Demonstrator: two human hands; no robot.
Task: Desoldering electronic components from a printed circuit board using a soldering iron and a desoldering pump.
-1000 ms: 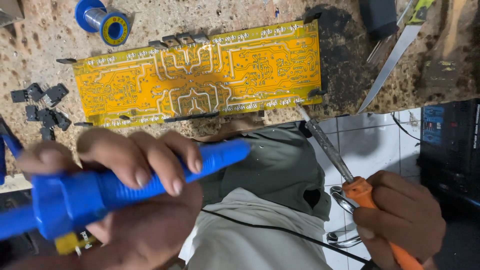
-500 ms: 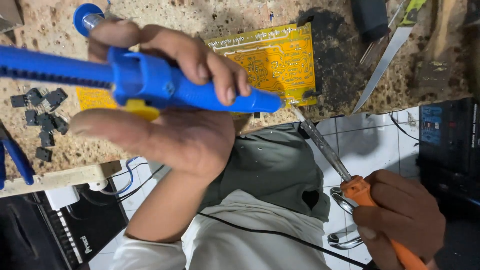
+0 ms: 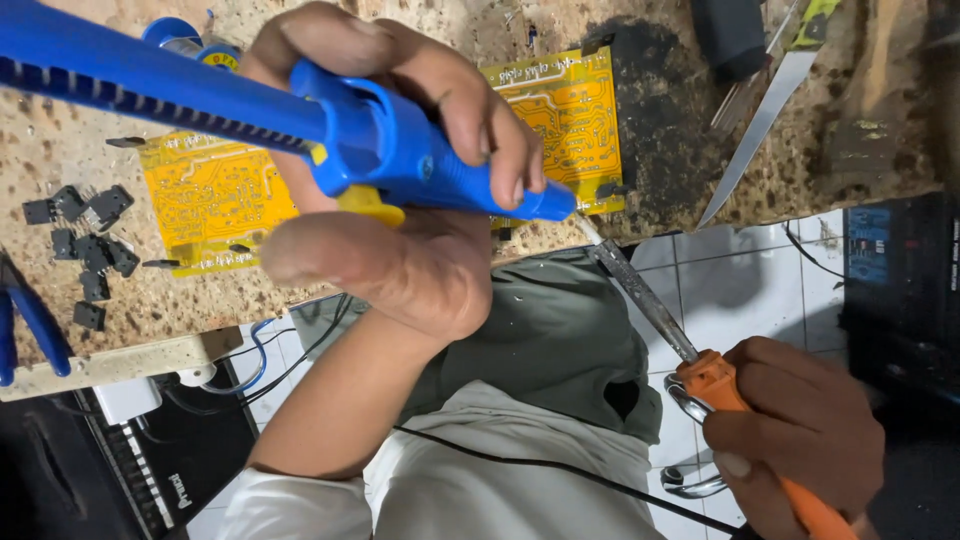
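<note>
The yellow board [image 3: 215, 195] is lying on the desk [image 3: 860, 130], its near edge at the desk's lip. The left hand [image 3: 400, 190] is wrapping a blue pump [image 3: 400, 165] whose nozzle is meeting the iron [image 3: 650, 305] tip there; the right hand [image 3: 795, 435] is gripping the orange handle. The hot tip could slip and scorch a trace or the pump's nozzle. The left hand is hiding the board's middle, and the joint itself is too small to make out. Black parts [image 3: 85, 245] are lying beside the board.

desoldering pump [image 3: 300, 130] blue | circuit board [image 3: 215, 195] yellow | soldering iron handle [image 3: 790, 480] orange
</note>
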